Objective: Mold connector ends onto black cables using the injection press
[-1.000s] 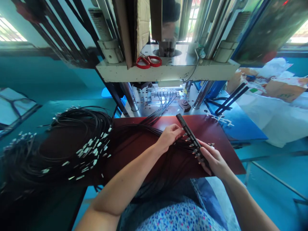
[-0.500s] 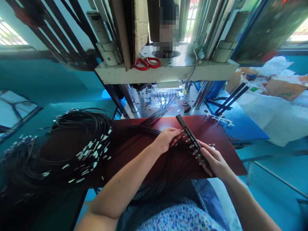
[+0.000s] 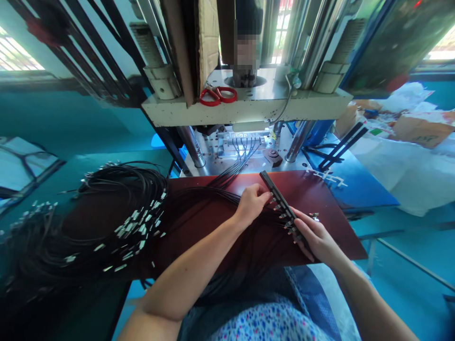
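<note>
My right hand (image 3: 314, 234) grips the lower end of a long dark bar (image 3: 279, 193), which slants over the red-brown tabletop. Small metal cable ends (image 3: 284, 216) stick out in a row along the bar's left side, with black cables trailing from them. Close to the upper part of that row, my left hand (image 3: 253, 202) is closed in a pinch on a cable end at the bar's edge. The fingertips mostly cover this piece. More black cables (image 3: 222, 191) run beneath the left hand across the tabletop.
A big coil of black cables with metal ends (image 3: 137, 222) lies at left. Ahead stands a press, its lower plate (image 3: 227, 163) bearing a lit mould (image 3: 241, 142) with cables in it. Red-handled scissors (image 3: 218, 96) rest on the crossbeam. White plastic pieces (image 3: 329, 177) lie at right.
My left hand has moved slightly up, its fingers now closer against the bar and covering the cable end that showed before. The right hand and bar stay nearly still.
</note>
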A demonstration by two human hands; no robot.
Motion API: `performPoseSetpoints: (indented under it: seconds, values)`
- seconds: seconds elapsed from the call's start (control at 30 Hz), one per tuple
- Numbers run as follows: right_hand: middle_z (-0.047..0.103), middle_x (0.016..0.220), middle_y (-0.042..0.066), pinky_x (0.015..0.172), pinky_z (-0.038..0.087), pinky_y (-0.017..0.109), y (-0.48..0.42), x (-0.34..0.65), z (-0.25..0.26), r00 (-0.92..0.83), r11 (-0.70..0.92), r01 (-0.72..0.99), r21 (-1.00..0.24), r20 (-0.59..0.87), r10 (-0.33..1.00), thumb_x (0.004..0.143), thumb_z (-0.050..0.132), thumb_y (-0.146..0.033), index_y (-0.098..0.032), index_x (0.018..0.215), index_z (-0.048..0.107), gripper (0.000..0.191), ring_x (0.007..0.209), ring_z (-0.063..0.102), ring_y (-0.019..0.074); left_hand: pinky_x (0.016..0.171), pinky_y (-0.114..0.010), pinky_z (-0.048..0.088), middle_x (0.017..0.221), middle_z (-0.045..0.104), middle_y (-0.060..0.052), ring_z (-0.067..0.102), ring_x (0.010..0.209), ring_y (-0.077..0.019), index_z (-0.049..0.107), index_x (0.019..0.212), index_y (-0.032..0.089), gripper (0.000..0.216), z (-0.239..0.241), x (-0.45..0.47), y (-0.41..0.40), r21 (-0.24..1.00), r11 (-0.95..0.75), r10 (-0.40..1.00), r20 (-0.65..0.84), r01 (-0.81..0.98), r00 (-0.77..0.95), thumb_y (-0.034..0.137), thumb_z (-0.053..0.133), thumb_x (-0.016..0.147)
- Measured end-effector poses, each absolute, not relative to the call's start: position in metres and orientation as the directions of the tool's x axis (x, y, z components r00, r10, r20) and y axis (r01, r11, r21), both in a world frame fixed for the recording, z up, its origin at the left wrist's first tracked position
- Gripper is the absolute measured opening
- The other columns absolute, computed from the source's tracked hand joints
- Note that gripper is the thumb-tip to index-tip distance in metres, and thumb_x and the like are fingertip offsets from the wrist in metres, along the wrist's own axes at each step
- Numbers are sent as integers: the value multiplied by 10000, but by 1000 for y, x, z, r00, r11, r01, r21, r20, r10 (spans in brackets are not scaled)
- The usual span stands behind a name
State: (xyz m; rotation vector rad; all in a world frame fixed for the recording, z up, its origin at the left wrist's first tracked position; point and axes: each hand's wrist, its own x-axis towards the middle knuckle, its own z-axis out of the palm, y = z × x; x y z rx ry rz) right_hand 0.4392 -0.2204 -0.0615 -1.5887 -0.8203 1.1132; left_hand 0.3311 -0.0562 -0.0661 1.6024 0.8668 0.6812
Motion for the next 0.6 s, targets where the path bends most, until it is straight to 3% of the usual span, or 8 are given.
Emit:
performPoseSetpoints:
  seconds: [0.13, 0.23, 0.33, 0.4, 0.43, 0.5, 0.53, 0.6]
  values:
    - [472, 445, -68, 227, 235, 138, -217, 438, -66, 338, -324, 63, -944, -285, 897, 853, 460, -571, -187, 1397, 369, 672, 249, 349, 66, 520, -218, 325, 538, 527, 24, 477, 530, -106, 554, 605, 148, 143, -73, 337, -54, 975, -95, 842, -28, 200, 538, 250, 560, 705]
    - [471, 459, -72, 224, 240, 150, -214, 439, -69, 334, -371, 81, -925, -326, 884, 851, 428, -578, -200, 1395, 352, 667, 250, 362, 79, 556, -234, 353, 560, 548, 9, 507, 558, -125, 559, 611, 155, 151, -71, 339, -49, 937, -207, 797, -5, 281, 604, 224, 539, 744]
    - [453, 474, -84, 224, 248, 177, -210, 438, -67, 322, -420, 138, -897, -360, 876, 855, 400, -541, -206, 1370, 337, 618, 254, 379, 101, 659, -273, 390, 692, 618, -51, 564, 702, -176, 606, 703, 158, 157, -57, 335, -36, 756, -481, 751, 94, 444, 654, 211, 497, 804]
    - [485, 496, -67, 249, 271, 203, -208, 437, -65, 351, -443, 347, -827, -324, 879, 881, 369, -477, -191, 1324, 359, 527, 282, 439, 132, 732, -303, 397, 820, 635, -92, 564, 839, -215, 620, 810, 159, 170, -46, 329, -21, 560, -609, 755, 193, 561, 626, 221, 465, 840]
    - [525, 520, -40, 283, 294, 218, -207, 436, -63, 366, -441, 514, -736, -277, 888, 899, 358, -426, -172, 1283, 393, 462, 331, 502, 159, 763, -318, 396, 887, 629, -107, 549, 904, -233, 618, 863, 159, 170, -41, 326, -13, 466, -633, 763, 240, 618, 600, 232, 465, 848]
    - [607, 576, 41, 374, 330, 254, -203, 436, -58, 349, -395, 825, -405, -185, 919, 920, 368, -321, -129, 1172, 483, 337, 484, 618, 236, 806, -347, 392, 1007, 599, -130, 511, 1000, -268, 598, 966, 154, 202, -37, 319, 4, 326, -607, 793, 306, 725, 527, 281, 500, 843]
    - [630, 592, 77, 415, 335, 275, -200, 436, -54, 321, -352, 911, -213, -165, 933, 924, 385, -288, -116, 1107, 526, 288, 553, 646, 279, 819, -364, 391, 1053, 581, -141, 495, 1027, -286, 582, 1013, 148, 260, -37, 316, 11, 287, -573, 812, 323, 767, 486, 325, 528, 832]
    - [650, 611, 114, 462, 336, 307, -190, 439, -44, 271, -270, 962, 27, -160, 949, 930, 411, -292, -124, 970, 583, 243, 622, 659, 336, 824, -398, 396, 1082, 564, -161, 487, 1038, -317, 565, 1049, 128, 377, -44, 312, 24, 248, -522, 841, 308, 816, 444, 420, 552, 811]
